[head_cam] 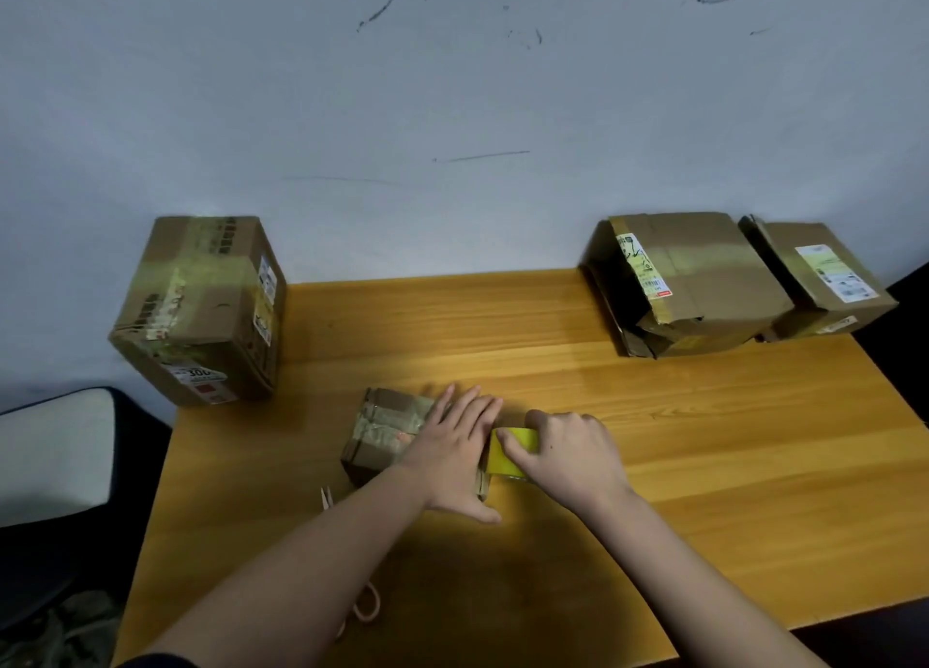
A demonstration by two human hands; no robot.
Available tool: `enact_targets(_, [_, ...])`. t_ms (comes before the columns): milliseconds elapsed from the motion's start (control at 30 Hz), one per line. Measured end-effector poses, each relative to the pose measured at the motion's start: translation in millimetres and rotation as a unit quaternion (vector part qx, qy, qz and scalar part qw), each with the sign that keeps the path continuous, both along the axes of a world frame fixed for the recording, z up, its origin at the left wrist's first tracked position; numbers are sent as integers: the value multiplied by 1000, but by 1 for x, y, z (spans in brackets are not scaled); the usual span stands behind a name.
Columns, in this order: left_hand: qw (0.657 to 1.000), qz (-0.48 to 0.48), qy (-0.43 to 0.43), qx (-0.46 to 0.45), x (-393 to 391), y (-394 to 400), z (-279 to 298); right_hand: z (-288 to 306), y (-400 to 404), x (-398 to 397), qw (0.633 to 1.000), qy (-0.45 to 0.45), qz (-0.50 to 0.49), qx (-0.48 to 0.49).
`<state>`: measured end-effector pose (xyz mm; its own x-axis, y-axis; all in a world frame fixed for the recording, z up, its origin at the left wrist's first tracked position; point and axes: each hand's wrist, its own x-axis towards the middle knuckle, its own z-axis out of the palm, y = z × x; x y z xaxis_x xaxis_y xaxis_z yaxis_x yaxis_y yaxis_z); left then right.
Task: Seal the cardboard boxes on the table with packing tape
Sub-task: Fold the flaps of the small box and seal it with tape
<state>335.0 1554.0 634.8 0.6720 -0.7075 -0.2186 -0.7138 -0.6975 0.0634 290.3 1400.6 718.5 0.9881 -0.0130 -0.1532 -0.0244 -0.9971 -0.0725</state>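
Two hands: left [455,446] flat on small box [387,433], right [568,453] gripping tape roll [513,448], scissors [352,567] seemingly under forearm.

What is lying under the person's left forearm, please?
Scissors: blade tips show beyond the left forearm, pale handle loops nearer. The forearm covers the middle.

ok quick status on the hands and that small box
Left hand flat, pressing small box. Right hand grips yellow tape roll at box's right edge. Scissors partly under left forearm; not blocking.

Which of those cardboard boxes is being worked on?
The small box at the table's front: the left hand lies on it; the three others stand untouched along the wall.
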Motion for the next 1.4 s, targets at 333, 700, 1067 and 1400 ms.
enact_targets(333, [996, 12, 30, -81, 3, 10, -4, -13, -37, 0, 942, 113, -26, 316])
enact_targets(700, [995, -28, 49, -81, 8, 41, -12, -15, 2, -1, 991, 83, -41, 99])
enact_targets(1067, [998, 49, 27, 12, 5, 16, 1, -44, 1, -5, 994, 88, -49, 42])
enact_targets(1400, [997, 33, 60, -41, 6, 23, -9, -67, 0, -11, 972, 138, -86, 173])
